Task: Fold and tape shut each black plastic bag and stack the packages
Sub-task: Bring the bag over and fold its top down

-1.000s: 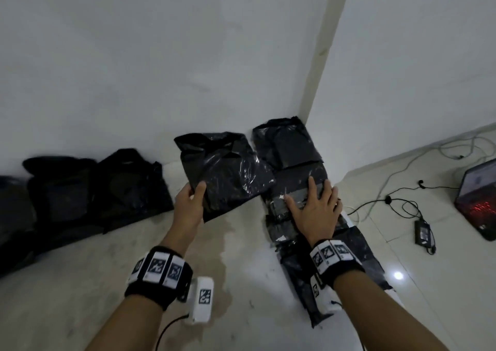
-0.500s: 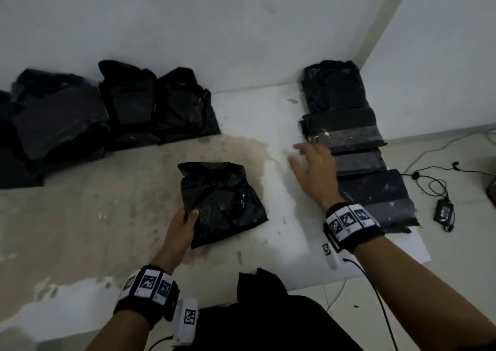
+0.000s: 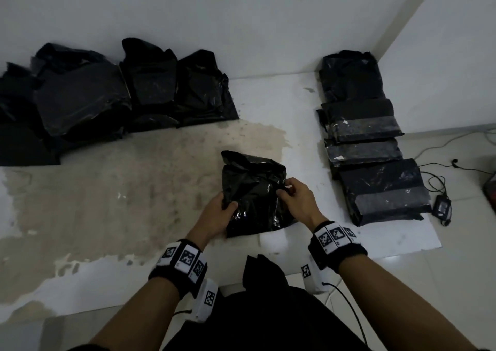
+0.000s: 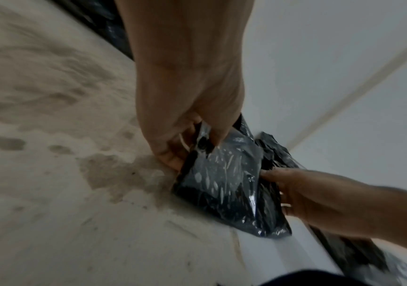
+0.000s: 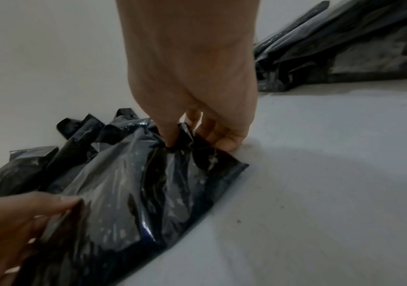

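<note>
Gripping the black plastic bag [image 3: 255, 195] at its nine o'clock edge, the left hand [image 3: 218, 217] steadies it; the right hand [image 3: 296, 199] pinches its three o'clock edge; taped packages [image 3: 373, 157] lie at two o'clock.

A white sheet [image 3: 268, 103] spread over the pale tiled floor [image 3: 402, 283] carries everything, its middle marked by a broad tan stain [image 3: 134, 184]. One crinkled black plastic bag [image 3: 255, 195] lies on it near the stain's right edge. A heap of unsealed black bags [image 3: 107, 95] sits along the back wall at the left. At the right, taped black packages [image 3: 370, 146] overlap in a row. On the bare tiles lie a black power adapter [image 3: 442, 209] and cables [image 3: 440, 168].
</note>
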Demonstrator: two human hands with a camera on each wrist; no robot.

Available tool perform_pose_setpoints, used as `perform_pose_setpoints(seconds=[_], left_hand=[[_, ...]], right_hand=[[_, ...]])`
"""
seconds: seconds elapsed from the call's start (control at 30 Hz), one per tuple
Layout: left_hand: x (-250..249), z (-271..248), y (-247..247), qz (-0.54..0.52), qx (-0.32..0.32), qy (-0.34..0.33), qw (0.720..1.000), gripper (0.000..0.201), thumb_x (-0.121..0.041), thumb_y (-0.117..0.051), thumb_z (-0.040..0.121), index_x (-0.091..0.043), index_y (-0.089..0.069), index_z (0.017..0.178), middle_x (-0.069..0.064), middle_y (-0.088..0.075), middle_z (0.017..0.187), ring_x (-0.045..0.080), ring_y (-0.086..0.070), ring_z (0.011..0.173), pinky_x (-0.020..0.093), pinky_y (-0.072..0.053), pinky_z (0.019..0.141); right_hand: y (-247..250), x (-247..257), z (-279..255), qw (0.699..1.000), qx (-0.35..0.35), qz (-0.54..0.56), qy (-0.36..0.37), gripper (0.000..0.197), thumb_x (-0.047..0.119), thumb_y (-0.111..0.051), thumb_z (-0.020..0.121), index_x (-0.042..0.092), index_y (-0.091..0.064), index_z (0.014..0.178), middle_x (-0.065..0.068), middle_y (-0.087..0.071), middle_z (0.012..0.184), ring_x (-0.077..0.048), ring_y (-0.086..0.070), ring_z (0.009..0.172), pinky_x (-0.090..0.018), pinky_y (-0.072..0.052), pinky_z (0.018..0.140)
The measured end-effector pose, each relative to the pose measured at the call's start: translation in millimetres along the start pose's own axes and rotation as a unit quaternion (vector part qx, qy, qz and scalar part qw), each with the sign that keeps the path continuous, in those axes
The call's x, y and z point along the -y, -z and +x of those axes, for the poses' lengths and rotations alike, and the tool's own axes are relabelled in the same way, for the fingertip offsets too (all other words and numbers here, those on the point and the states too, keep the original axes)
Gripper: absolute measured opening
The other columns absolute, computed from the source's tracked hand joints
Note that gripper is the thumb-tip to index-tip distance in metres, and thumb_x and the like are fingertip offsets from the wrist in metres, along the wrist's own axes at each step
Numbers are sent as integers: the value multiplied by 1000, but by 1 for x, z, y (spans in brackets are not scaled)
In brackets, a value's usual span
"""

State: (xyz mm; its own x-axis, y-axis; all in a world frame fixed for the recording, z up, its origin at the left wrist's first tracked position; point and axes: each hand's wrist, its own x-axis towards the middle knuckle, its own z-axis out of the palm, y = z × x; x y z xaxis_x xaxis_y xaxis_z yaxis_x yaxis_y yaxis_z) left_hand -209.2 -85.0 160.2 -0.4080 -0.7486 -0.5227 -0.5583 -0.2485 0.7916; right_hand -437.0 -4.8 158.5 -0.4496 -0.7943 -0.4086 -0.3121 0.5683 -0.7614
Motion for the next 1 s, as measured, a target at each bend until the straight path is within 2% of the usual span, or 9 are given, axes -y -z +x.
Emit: perform_pose_setpoints(seconds=[0.13, 0.33, 0.47, 0.57, 0.67, 0.73, 0.87, 0.93, 1.0], left_hand=[[-11, 6, -15, 98, -46, -39, 993, 30, -35, -62, 98, -12, -61, 118, 1, -65, 105, 19, -62, 96, 26, -46, 75], [-32, 24, -27, 113, -18, -42, 993, 48, -25, -70, 94, -6, -53, 135, 11, -65, 127, 27, -61, 113, 23, -41, 82], [-32, 27, -38, 100, -10, -29, 995, 50, -25, -72, 92, -8, -53, 136, 9, -65, 126, 27, -61, 115, 23, -43, 84], [-28, 27, -41, 84, -21, -13, 996, 48, -26, -74, 91, -8, -55, 131, 9, -67, 119, 24, -64, 106, 22, -42, 77], [-26, 25, -42, 81, -34, -14, 996, 45, -26, -75, 90, -7, -57, 127, 2, -65, 107, 15, -59, 94, 17, -39, 71], [-24, 24, -43, 80, -38, -10, 996, 47, -27, -75, 90, -7, -56, 127, 3, -65, 109, 15, -59, 95, 16, -40, 71], [-16, 26, -44, 60, -37, 7, 997, 48, -31, -76, 89, -7, -56, 125, 9, -68, 114, 27, -66, 104, 34, -55, 81], [-16, 26, -44, 57, -37, 12, 998, 47, -31, -76, 89, -8, -56, 124, 7, -66, 109, 25, -65, 100, 34, -55, 79], [-17, 26, -44, 67, -37, 10, 997, 46, -31, -75, 89, -7, -56, 124, 6, -64, 106, 22, -62, 95, 30, -51, 77]], right_hand=[[18, -13, -6, 999, 19, -40, 13, 14, 14, -67, 95, 15, -60, 107, 5, -64, 82, -16, -61, 76, -24, -45, 68], [39, -20, 4, 998, 4, -53, 16, 42, 15, -68, 93, 20, -50, 131, -7, -63, 110, -25, -64, 98, -41, -55, 88], [47, 4, 20, 949, -119, -189, 220, 41, 16, -66, 91, 23, -57, 130, -8, -49, 128, -28, -49, 117, -44, -46, 100], [44, 28, 41, 883, 2, -329, 334, 40, 12, -63, 90, 25, -63, 128, -13, -40, 150, -38, -42, 132, -48, -41, 102], [41, 43, 64, 831, 139, -455, 289, 48, 16, -53, 97, 30, -55, 142, -14, -22, 164, -39, -33, 142, -50, -37, 108], [47, 54, 73, 796, 144, -521, 273, 46, 22, -49, 99, 29, -53, 145, -13, -24, 162, -38, -35, 140, -48, -38, 108], [69, 64, 85, 750, 133, -586, 276, 38, 38, -51, 97, 21, -64, 128, -11, -53, 133, -32, -50, 121, -39, -42, 92], [84, 66, 90, 762, 149, -568, 274, 30, 38, -55, 96, 20, -66, 117, -9, -59, 119, -31, -58, 109, -37, -44, 83], [101, 69, 96, 803, 166, -504, 271, 17, 32, -57, 98, 20, -65, 105, -5, -63, 109, -29, -63, 99, -37, -49, 79]])
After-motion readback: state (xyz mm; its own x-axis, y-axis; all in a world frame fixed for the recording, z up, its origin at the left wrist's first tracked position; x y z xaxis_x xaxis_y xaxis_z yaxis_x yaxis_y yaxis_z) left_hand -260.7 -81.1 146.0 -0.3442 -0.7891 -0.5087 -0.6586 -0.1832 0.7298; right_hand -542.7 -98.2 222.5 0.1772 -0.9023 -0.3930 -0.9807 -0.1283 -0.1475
